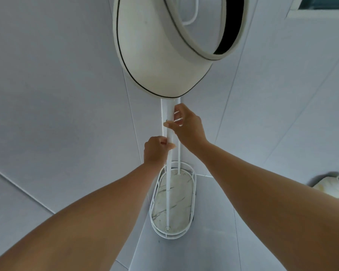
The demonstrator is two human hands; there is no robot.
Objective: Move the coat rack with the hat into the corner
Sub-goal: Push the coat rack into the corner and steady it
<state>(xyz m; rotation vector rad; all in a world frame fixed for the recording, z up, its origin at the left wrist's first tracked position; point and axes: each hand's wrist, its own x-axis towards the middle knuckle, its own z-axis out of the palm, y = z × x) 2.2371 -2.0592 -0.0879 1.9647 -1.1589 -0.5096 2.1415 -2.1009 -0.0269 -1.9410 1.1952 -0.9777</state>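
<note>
Both hands, left [157,151] and right [186,124], clenched around white coat rack [168,192] under hat [160,55].

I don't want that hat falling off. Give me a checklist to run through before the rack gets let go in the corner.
1. Left hand closed on the coat rack pole: ok.
2. Right hand gripping the upper part of the poles, above the left: ok.
3. Hat hanging at the top of the rack, above both hands: ok, though its hook is out of sight.
4. Oval base near where the two walls meet: ok.
5. Base flat on the floor: cannot tell from this angle.
6. Yellowish object at the right edge clear of the base: ok.
</note>
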